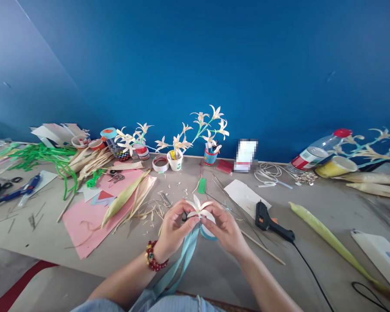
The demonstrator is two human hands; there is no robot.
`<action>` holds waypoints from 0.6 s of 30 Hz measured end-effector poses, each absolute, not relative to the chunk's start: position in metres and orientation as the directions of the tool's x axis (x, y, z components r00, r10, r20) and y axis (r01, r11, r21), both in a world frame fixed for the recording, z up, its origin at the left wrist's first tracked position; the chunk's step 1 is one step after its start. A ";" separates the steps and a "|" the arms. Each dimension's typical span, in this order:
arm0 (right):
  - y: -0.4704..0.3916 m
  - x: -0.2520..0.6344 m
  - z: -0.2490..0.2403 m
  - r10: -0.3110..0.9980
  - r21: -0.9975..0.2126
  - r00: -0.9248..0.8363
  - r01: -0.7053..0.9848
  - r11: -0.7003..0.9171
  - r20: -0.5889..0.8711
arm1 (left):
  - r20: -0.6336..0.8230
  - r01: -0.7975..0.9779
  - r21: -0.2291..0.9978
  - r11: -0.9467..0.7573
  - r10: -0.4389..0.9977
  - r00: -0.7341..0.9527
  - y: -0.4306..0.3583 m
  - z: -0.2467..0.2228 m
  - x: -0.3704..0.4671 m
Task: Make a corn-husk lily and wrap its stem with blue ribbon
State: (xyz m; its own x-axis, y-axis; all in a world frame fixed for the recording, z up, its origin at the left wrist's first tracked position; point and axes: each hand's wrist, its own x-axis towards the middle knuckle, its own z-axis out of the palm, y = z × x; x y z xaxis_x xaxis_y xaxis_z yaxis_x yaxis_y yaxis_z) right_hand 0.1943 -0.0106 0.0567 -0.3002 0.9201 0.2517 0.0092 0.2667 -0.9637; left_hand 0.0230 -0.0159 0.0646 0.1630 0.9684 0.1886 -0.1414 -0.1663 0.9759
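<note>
Between my two hands, near the table's front, is a white artificial flower (198, 209) with pointed, curling petals. My left hand (178, 223) pinches its base from the left, thumb and fingers closed. From the right, my right hand (223, 227) is closed at the same base, its thumb near the other thumb. Light blue tape (188, 251) hangs from the flower's base toward my lap. A roll of the blue tape (209, 234) shows partly behind my right hand. The flower's stem is hidden by my fingers.
Pink paper (84, 225) with a corn husk (125, 197) lies left. A black glue gun (272, 221) with a cord and a wooden stick (262, 248) lie right. Cups with finished flowers (211, 156), a bottle (318, 151) and green pipe cleaners (35, 156) stand or lie along the wall.
</note>
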 end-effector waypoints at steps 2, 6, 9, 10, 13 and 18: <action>-0.011 0.194 0.058 0.918 -0.964 -0.308 0.010 0.265 0.249 | 0.169 -0.163 0.977 -0.140 0.969 0.181 -0.015 0.065 0.023; -0.010 0.194 0.062 0.917 -0.969 -0.325 0.003 0.245 0.231 | 0.105 -0.258 0.965 -0.045 0.969 0.223 -0.013 0.065 0.023; -0.010 0.194 0.064 0.915 -0.976 -0.347 -0.017 0.215 0.207 | 0.054 -0.338 0.940 0.033 0.968 0.246 -0.013 0.063 0.024; -0.010 0.194 0.064 0.912 -0.979 -0.358 -0.030 0.203 0.200 | 0.039 -0.355 0.933 0.054 0.968 0.249 -0.013 0.063 0.024; -0.010 0.194 0.064 0.905 -0.981 -0.380 -0.077 0.176 0.192 | -0.006 -0.379 0.920 0.101 0.970 0.244 -0.014 0.061 0.023; -0.011 0.193 0.065 0.907 -0.982 -0.379 -0.117 0.151 0.185 | -0.056 -0.381 0.911 0.158 0.963 0.264 -0.014 0.059 0.021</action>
State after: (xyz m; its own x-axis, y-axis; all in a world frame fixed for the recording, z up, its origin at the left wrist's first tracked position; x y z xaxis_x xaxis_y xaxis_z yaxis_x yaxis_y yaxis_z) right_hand 0.1929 -0.0107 0.0648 -0.3794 0.9066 0.1848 -0.1172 0.1510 -0.9816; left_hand 0.0211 -0.0141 0.0591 0.2643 0.9628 -0.0562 -0.3814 0.1579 0.9108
